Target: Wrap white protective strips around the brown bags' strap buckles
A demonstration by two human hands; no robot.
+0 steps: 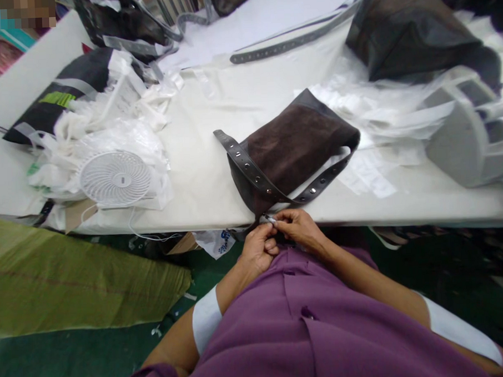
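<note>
A dark brown suede and leather bag (pixel 293 139) lies at the front of the white table, its near corner at the edge. Its studded dark strap (pixel 253 174) curves across the side facing me. My left hand (pixel 260 246) is closed at that near corner, its fingers pinched together. From the right, my right hand (pixel 292 225) meets it, thumb and fingers closed on a small metallic piece (pixel 269 218) by the bag's corner. The fingertips of both hands nearly touch. What my left fingers hold is too small to make out.
A white fan (pixel 115 179) and crumpled plastic (pixel 120 136) are at the left. A grey tape dispenser (pixel 462 146) and another dark bag (pixel 411 34) stand at the right. Behind lies a loose strap (pixel 279 49). The table's front edge (pixel 403 222) is close to my body.
</note>
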